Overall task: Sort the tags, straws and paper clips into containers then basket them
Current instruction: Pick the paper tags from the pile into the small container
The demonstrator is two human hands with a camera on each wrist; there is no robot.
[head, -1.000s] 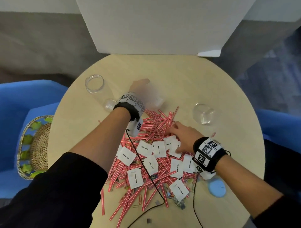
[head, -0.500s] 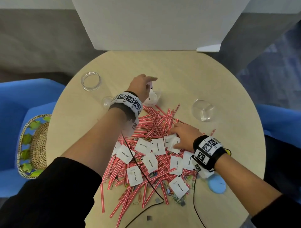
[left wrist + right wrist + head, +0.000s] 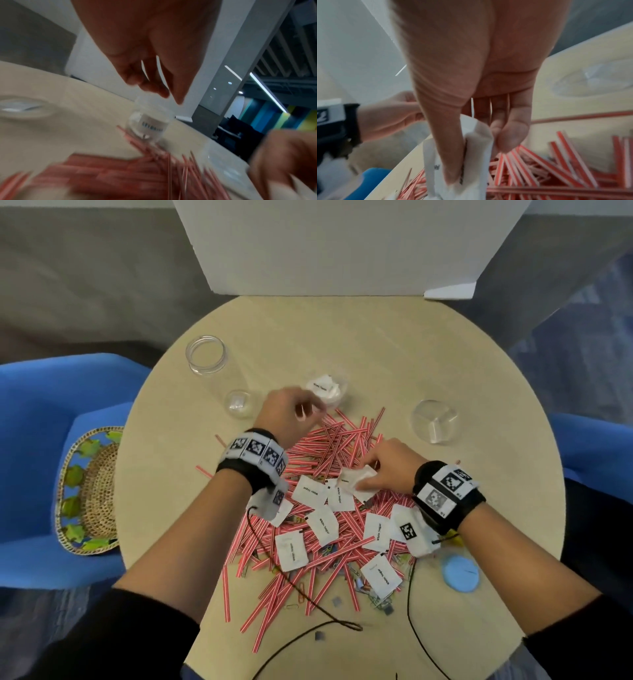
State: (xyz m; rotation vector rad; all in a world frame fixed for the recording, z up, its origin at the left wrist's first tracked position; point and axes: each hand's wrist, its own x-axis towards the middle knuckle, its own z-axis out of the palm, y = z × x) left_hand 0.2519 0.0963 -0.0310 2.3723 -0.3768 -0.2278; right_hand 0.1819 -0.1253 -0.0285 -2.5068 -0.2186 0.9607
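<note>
Red-striped straws [image 3: 329, 446], white tags [image 3: 322, 523] and paper clips [image 3: 302, 594] lie heaped mid-table. A small clear container [image 3: 327, 390] behind the heap holds several tags; in the left wrist view this container [image 3: 148, 126] stands just below my fingers. My left hand [image 3: 308, 410] hovers in front of it with loosely hanging fingers [image 3: 163, 93] and holds nothing. My right hand [image 3: 363, 475] pinches a few crumpled tags [image 3: 359, 484] at the heap's right side. In the right wrist view its thumb and fingers [image 3: 510, 136] squeeze the tags [image 3: 477, 146] above the straws [image 3: 556, 173].
An empty clear jar [image 3: 205, 359] and a small clear lid [image 3: 239, 404] sit at the back left, another clear container [image 3: 434, 421] at the right. A blue lid [image 3: 459, 573] lies near my right wrist. A woven basket [image 3: 90, 491] rests on the blue chair at left. A white board [image 3: 342, 244] stands behind.
My left hand let a tag go into the small container and drew back toward the heap. My right hand gathered tags from the pile and now pinches them.
</note>
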